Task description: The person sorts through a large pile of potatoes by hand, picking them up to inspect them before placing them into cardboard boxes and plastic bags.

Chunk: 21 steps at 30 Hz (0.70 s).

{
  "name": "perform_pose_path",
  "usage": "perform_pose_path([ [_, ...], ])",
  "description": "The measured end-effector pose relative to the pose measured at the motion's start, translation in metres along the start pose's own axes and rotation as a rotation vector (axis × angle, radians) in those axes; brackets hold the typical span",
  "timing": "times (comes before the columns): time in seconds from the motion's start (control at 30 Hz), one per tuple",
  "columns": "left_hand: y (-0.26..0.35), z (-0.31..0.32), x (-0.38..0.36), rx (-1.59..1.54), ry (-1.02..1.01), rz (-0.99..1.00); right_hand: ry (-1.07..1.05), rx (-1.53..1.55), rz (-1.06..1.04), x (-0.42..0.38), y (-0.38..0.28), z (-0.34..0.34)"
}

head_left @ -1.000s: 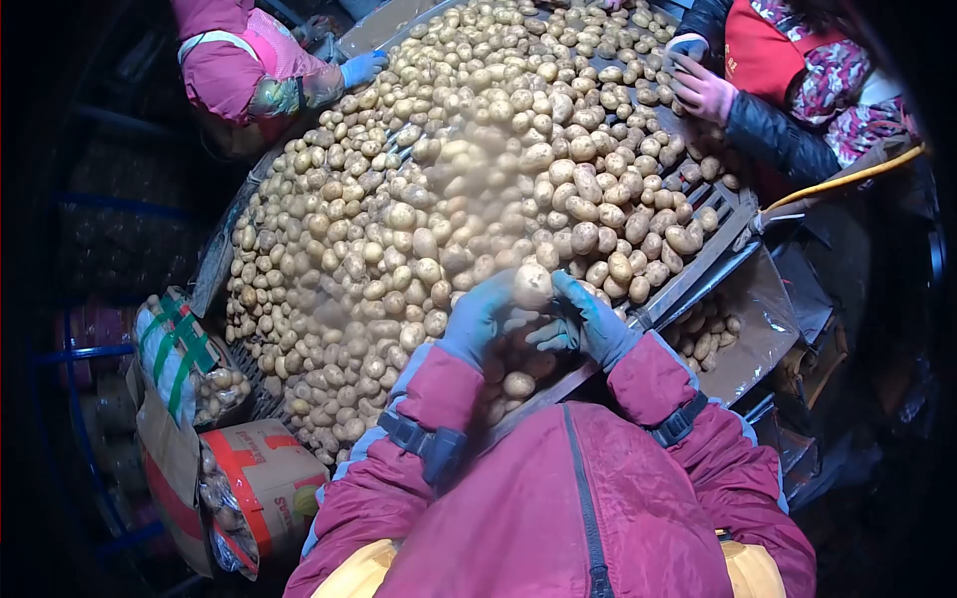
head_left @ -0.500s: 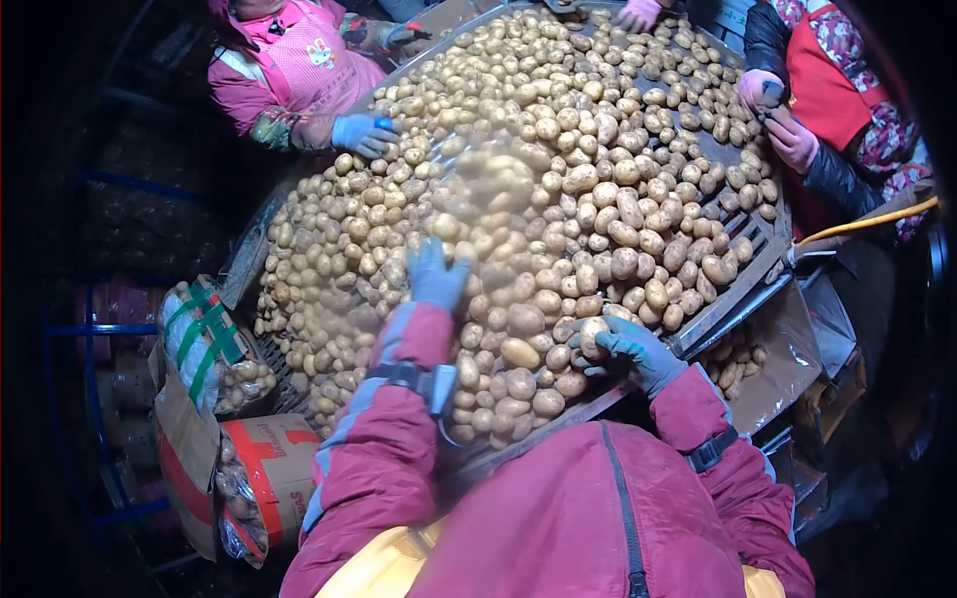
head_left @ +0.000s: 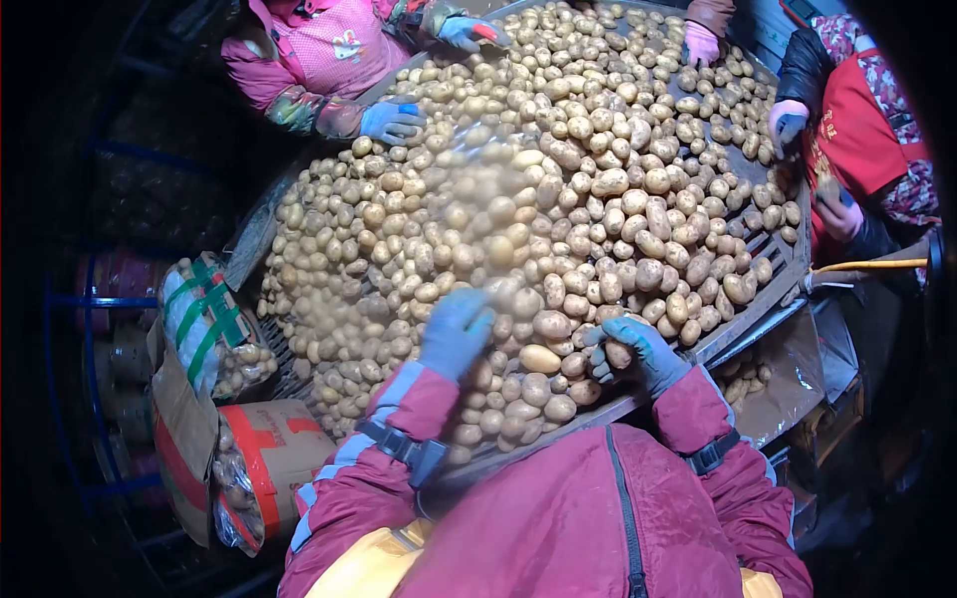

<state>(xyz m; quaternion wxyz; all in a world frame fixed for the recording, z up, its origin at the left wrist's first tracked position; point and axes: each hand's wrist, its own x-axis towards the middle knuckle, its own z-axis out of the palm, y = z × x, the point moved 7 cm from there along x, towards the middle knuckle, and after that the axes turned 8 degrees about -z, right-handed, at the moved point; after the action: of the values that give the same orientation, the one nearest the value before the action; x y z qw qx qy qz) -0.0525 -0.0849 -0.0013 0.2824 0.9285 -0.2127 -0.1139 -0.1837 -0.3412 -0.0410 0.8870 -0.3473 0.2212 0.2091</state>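
A slatted table [head_left: 776,261] carries a large heap of potatoes [head_left: 610,182], blurred in the middle. My left hand [head_left: 457,334], in a blue glove, lies over the heap left of a smooth yellow potato [head_left: 539,359]; it is motion-blurred and its fingertips do not show clearly. At the front edge, my right hand [head_left: 641,351], in a blue-grey glove, is curled round a brownish potato [head_left: 618,355].
Across the table at left is a co-worker in pink [head_left: 337,45], at right one in a red apron [head_left: 859,125]. Another person's pink glove [head_left: 700,44] touches potatoes at the back. Bagged potatoes and a carton [head_left: 284,453] stand at left; a yellow cable [head_left: 872,264] runs right.
My left hand has come closer to my body and slightly right. My right hand stays near the front edge with a potato. The co-workers' hands have shifted, and the view has moved slightly.
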Motion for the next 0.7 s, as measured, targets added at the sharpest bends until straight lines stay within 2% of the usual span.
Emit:
perform_pose_path([
  [0.07, -0.019, -0.022, 0.010, 0.091, 0.167, -0.051, 0.000, 0.000, 0.008, 0.002, 0.002, -0.005],
  [0.17, -0.040, -0.025, 0.024, 0.203, 0.305, -0.051, 0.015, -0.007, 0.010, 0.004, 0.004, -0.012],
  [0.23, -0.026, -0.022, 0.040, 0.208, 0.275, -0.021, -0.035, -0.059, -0.015, 0.003, 0.004, -0.016],
  [0.33, 0.008, -0.001, 0.061, 0.232, 0.228, 0.071, 0.139, -0.104, -0.040, -0.004, -0.001, -0.016],
  [0.43, 0.031, 0.018, 0.071, 0.529, 0.109, 0.114, 0.145, -0.068, -0.049, -0.006, -0.004, -0.014],
  [0.47, 0.009, 0.021, 0.094, 0.606, -0.198, -0.186, 0.160, -0.060, -0.054, -0.006, -0.001, -0.021],
  [0.53, -0.056, 0.005, 0.103, 0.374, 0.057, -0.159, 0.151, -0.136, -0.142, -0.011, -0.001, -0.027],
  [0.57, -0.060, -0.002, 0.091, 0.587, 0.204, -0.011, 0.143, -0.175, -0.187, -0.013, -0.004, -0.028],
  [0.67, -0.053, -0.005, 0.071, 0.635, 0.216, -0.063, 0.155, -0.200, -0.190, -0.020, -0.007, -0.026],
  [0.7, -0.040, -0.006, 0.056, 0.514, 0.285, 0.020, 0.152, -0.205, -0.202, -0.021, -0.008, -0.026],
])
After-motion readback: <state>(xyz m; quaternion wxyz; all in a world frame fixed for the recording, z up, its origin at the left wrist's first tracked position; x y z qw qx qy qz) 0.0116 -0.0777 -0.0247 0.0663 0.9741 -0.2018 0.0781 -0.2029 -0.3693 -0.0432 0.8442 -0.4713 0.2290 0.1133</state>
